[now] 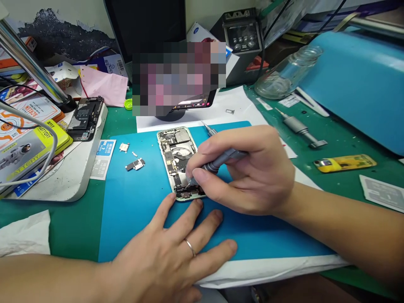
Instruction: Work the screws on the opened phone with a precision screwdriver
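One opened phone [177,162] lies on the blue mat [132,219], right in front of the person. Its long side runs away from the person, with the bottom end nearest. Both hands are at that near end.

The right hand [249,172] is curled around a thin grey screwdriver [221,159]. The thumb and fingers pinch it like a pen. Its tip points down into the lower part of the phone. The tip itself is hidden by the fingers, so I cannot tell just which spot it touches.

The left hand [176,248] lies flat and open on the mat and holds nothing. Its fingertips touch the bottom edge of the phone. There is one ring on this hand.

The right hand is the nearer one to the inside of the phone. The left hand stays at the edge.

To the left of the phone, on the mat, lie three small metal parts [135,164], I think, though one is very tiny. A second opened phone [84,118] rests further left on a white board. One more grey screwdriver [299,128] lies on the green table at the right, near one glass jar [288,73] and one yellow tool [345,163].
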Motion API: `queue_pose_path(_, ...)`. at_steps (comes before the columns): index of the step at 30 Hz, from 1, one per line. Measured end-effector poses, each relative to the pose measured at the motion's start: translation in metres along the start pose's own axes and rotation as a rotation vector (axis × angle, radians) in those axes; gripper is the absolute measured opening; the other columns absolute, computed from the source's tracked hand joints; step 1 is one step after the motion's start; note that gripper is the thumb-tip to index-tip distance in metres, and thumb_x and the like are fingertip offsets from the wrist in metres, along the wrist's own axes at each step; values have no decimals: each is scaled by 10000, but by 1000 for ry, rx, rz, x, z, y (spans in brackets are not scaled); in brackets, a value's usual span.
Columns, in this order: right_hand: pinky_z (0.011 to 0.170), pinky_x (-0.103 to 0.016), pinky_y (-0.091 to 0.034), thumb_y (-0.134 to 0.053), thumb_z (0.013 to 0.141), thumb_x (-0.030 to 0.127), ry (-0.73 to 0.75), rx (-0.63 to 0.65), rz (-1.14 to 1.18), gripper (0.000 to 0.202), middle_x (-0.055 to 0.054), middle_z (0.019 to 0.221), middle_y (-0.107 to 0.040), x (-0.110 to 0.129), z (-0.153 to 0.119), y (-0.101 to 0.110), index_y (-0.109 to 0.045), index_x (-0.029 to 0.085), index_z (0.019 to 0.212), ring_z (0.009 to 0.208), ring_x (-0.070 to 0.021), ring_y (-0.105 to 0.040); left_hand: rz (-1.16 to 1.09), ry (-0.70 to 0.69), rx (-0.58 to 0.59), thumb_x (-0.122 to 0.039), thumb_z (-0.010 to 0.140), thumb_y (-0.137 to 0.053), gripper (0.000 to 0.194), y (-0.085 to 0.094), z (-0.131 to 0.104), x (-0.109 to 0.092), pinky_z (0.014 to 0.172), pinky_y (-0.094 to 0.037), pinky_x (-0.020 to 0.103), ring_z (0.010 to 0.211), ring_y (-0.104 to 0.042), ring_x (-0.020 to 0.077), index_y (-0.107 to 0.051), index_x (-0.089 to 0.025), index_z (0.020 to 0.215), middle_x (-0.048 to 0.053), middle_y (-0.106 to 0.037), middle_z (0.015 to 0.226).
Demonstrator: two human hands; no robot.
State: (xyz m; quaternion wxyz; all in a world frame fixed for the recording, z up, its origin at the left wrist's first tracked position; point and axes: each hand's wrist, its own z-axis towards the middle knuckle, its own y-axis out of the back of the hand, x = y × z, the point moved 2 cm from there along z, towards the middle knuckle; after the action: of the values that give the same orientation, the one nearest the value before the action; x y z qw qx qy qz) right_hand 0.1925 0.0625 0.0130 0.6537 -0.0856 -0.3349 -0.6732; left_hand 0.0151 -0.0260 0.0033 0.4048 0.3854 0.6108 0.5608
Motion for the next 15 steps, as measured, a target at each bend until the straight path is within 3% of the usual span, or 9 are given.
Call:
queue_pose_path(10, 504, -213, -588, -635, 863, 3, 39, 55, -50, 423, 24, 836, -659, 1, 0, 0, -549, 275, 1176, 660, -114, -683, 36, -7, -13, -638, 942, -684, 800, 2, 1, 0, 1201, -324, 608, 1493, -377, 319, -413, -293, 1611, 82, -398, 1687)
queue_pose_path(15, 559, -240, -622, -627, 877, 7, 29, 34, -46, 405, 18, 843, -661, 0, 0, -1, -555, 277, 1170, 696, -130, -698, 42, -4, -20, -641, 943, -678, 814, 1, 1, 0, 1211, -305, 599, 1495, -363, 320, -399, -287, 1620, 84, -392, 1688)
